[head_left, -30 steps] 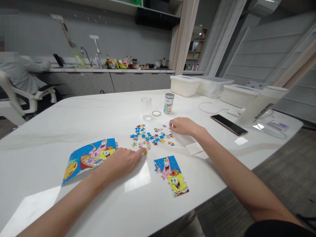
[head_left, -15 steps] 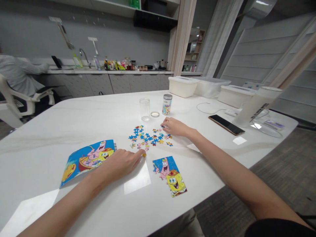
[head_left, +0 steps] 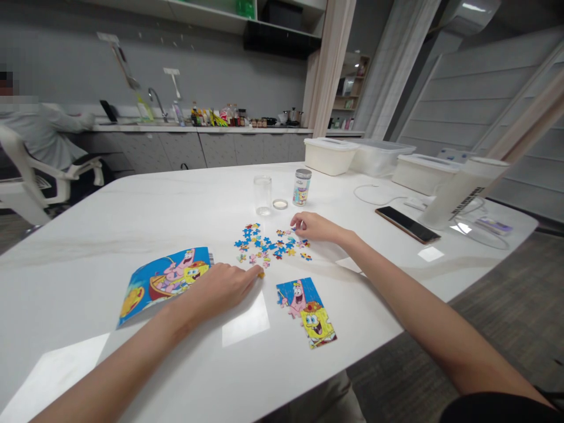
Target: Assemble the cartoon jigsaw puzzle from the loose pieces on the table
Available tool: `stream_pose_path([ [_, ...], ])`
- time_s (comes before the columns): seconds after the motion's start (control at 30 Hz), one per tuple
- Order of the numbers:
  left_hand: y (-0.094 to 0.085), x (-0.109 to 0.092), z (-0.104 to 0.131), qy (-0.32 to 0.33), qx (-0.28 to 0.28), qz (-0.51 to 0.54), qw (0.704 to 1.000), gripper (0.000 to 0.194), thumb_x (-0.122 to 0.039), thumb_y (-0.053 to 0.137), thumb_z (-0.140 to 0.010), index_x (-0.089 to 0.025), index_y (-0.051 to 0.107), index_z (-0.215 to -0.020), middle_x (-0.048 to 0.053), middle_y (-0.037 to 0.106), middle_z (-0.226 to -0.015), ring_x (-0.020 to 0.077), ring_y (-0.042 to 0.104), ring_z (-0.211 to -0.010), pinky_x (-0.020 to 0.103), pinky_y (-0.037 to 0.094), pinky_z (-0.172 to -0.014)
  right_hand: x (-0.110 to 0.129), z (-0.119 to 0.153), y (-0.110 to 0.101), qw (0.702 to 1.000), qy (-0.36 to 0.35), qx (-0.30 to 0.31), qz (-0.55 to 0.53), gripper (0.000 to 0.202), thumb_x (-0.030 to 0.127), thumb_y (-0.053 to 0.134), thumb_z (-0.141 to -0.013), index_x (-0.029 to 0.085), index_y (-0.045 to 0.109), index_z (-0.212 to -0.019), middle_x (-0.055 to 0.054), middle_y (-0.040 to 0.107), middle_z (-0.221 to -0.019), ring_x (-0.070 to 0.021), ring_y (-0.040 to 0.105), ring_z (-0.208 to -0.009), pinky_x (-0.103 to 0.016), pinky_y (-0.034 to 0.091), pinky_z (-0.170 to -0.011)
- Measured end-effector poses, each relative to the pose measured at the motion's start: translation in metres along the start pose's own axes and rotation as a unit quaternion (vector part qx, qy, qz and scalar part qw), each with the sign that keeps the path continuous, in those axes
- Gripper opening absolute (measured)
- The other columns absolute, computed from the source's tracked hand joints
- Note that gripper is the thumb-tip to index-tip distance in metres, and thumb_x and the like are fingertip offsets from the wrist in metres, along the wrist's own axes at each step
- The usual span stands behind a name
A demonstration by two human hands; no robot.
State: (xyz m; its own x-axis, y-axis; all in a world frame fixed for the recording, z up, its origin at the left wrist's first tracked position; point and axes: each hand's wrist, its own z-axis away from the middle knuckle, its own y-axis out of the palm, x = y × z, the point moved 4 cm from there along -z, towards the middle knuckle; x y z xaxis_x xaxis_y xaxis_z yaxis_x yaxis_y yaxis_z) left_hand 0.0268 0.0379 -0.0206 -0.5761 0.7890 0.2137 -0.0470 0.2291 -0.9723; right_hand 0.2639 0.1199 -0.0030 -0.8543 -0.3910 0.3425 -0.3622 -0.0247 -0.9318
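My left hand (head_left: 227, 285) lies low over the table, finger and thumb closed on a small yellow jigsaw piece (head_left: 261, 274). Beyond it spreads a loose pile of mostly blue jigsaw pieces (head_left: 265, 242). At the pile's right edge, my right hand (head_left: 315, 226) has curled fingers slightly apart, the tips close to a blue piece; whether they touch it is unclear. A partly joined puzzle (head_left: 311, 314) with pink and yellow cartoon figures lies nearer me. Partly behind my left forearm is a curved picture sheet (head_left: 165, 279) with similar figures.
Behind the pile stand a clear jar (head_left: 263, 197), a round lid (head_left: 280, 204) and a printed canister (head_left: 302, 188). To the right are a phone (head_left: 408, 224), a white cable, a tall tumbler (head_left: 462, 194) and plastic boxes (head_left: 330, 157). Another person sits at far left.
The view has shifted slightly, moving the scene a little to the right. My right fingers look slightly more parted above the pile's edge. My left hand keeps the yellow piece.
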Motion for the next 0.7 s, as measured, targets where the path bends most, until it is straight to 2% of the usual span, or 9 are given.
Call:
stream_pose_path([
  [0.1, -0.001, 0.0, 0.0, 0.0, 0.002, 0.0, 1.0, 0.036, -0.021, 0.028, -0.095, -0.019, 0.06, -0.112, 0.005, 0.064, -0.055, 0.0179, 0.059, -0.049, 0.026, 0.035, -0.047, 0.002, 0.001, -0.002, 0.997, 0.024, 0.031, -0.06, 0.029, 0.011, 0.062, -0.074, 0.012, 0.067, -0.102, -0.006, 0.068, -0.088, -0.0135, 0.059, -0.071, -0.023, 0.044, -0.064],
  [0.2, -0.003, -0.001, 0.0, 0.001, 0.007, -0.002, 1.0, 0.036, -0.021, 0.028, -0.095, -0.018, 0.06, -0.111, 0.005, 0.063, -0.056, 0.0173, 0.059, -0.049, 0.026, 0.034, -0.047, 0.004, 0.001, -0.001, 0.992, 0.035, 0.059, -0.104, 0.023, 0.013, 0.063, -0.074, 0.012, 0.072, -0.094, -0.004, 0.07, -0.078, -0.013, 0.059, -0.067, -0.022, 0.042, -0.06],
  [0.3, -0.003, -0.001, 0.0, 0.002, 0.016, -0.005, 1.0, 0.035, -0.021, 0.029, -0.095, -0.018, 0.06, -0.111, 0.004, 0.063, -0.055, 0.0172, 0.059, -0.048, 0.026, 0.031, -0.046, 0.005, 0.001, -0.002, 0.985, 0.042, 0.059, -0.154, 0.018, 0.016, 0.063, -0.076, 0.012, 0.074, -0.09, -0.005, 0.071, -0.076, -0.0129, 0.06, -0.067, -0.022, 0.043, -0.059],
  [0.47, 0.001, 0.001, -0.001, -0.012, 0.01, -0.016, 1.0, 0.033, -0.022, 0.03, -0.095, -0.017, 0.06, -0.108, 0.005, 0.064, -0.057, 0.0185, 0.06, -0.049, 0.026, 0.029, -0.046, 0.009, 0.004, -0.005, 0.945, 0.076, 0.089, -0.305, 0.021, 0.021, 0.061, -0.082, 0.013, 0.072, -0.097, -0.007, 0.073, -0.084, -0.0113, 0.063, -0.067, -0.02, 0.046, -0.056],
  [0.57, 0.003, 0.002, -0.001, -0.02, -0.001, -0.016, 1.0, 0.033, -0.023, 0.03, -0.095, -0.017, 0.058, -0.111, 0.005, 0.065, -0.058, 0.0187, 0.06, -0.05, 0.027, 0.028, -0.046, 0.011, 0.006, -0.005, 0.929, 0.083, 0.112, -0.342, 0.02, 0.021, 0.061, -0.083, 0.014, 0.072, -0.098, -0.007, 0.073, -0.084, -0.0099, 0.063, -0.065, -0.019, 0.046, -0.055],
  [0.7, 0.003, 0.002, 0.0, -0.024, -0.001, -0.011, 1.0, 0.034, -0.025, 0.03, -0.095, -0.018, 0.058, -0.112, 0.006, 0.065, -0.059, 0.0183, 0.059, -0.049, 0.027, 0.028, -0.046, 0.007, 0.007, 0.001, 0.909, 0.12, 0.129, -0.377, 0.011, 0.018, 0.06, -0.084, 0.013, 0.068, -0.09, -0.007, 0.073, -0.085, -0.0101, 0.065, -0.065, -0.019, 0.049, -0.055],
])
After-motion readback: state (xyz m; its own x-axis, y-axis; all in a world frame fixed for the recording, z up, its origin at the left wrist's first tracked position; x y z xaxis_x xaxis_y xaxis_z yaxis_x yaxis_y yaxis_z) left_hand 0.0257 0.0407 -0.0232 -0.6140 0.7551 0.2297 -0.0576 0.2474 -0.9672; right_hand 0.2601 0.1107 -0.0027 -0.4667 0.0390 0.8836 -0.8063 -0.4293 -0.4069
